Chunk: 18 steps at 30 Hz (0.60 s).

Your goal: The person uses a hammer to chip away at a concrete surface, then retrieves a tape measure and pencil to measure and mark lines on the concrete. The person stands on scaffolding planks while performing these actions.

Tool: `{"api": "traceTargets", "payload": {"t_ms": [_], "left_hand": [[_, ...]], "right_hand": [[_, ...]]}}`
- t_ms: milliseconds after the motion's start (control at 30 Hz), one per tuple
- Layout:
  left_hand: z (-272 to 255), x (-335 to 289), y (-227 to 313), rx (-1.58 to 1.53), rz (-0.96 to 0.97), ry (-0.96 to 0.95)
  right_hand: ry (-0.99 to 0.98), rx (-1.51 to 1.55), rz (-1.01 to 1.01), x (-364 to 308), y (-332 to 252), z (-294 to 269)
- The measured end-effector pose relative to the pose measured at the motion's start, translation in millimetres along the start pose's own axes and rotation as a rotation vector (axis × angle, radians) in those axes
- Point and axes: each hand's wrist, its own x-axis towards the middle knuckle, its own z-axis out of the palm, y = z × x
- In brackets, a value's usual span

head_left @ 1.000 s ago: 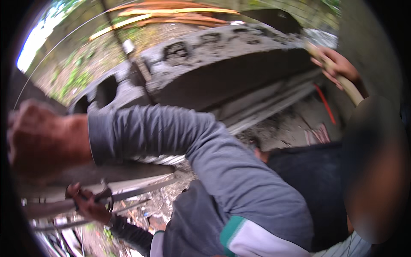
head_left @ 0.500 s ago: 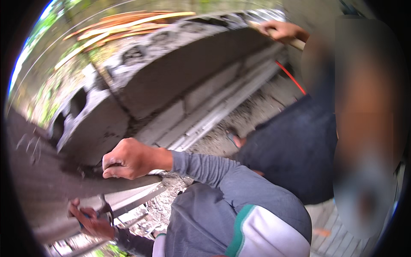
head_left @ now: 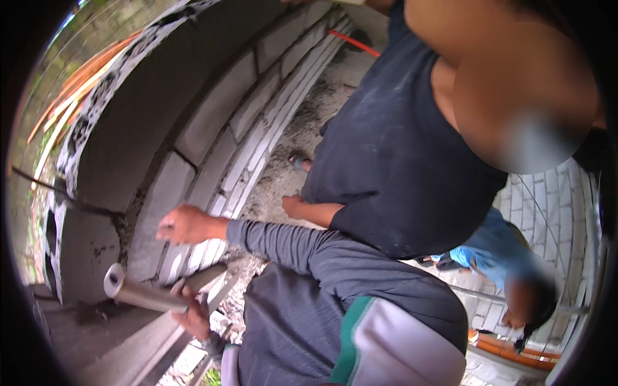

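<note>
My right hand (head_left: 188, 225) reaches out to the left in a grey sleeve, in front of the block wall (head_left: 170, 186). Its fingers are curled and slightly blurred; what they hold, if anything, is hidden. Lower down, my left hand (head_left: 195, 314) is closed around one end of a grey metal tube (head_left: 145, 294). The tube's open round end points up and left, above a long grey beam (head_left: 138, 347). A dark thin rod (head_left: 84, 204) sticks across the wall's broken edge, left of my right hand.
Close on my right stands a person in a dark sleeveless top (head_left: 399, 148), one hand (head_left: 293, 204) hanging low. Farther right, a person in blue (head_left: 489, 248) is bent near a white block wall (head_left: 544, 206). A red strip (head_left: 353, 42) and long timber strips (head_left: 74, 96) lie beyond.
My view has swung, so the wall and the nearby person sit differently. The person in blue has come into view. The tube at my left hand now shows plainly; my right hand stays curled.
</note>
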Motion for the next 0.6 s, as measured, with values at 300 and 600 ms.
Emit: {"api": "traceTargets", "payload": {"t_ms": [300, 600], "left_hand": [[83.6, 12.2, -19.3, 0.192, 0.067, -0.576], [142.5, 33.9, -93.8, 0.333, 0.197, -1.228]], "right_hand": [[-0.055, 0.427, 0.560, -81.0, 102.6, -19.4], [-0.405, 0.734, 1.009, -210.9, 94.9, -77.1]]}}
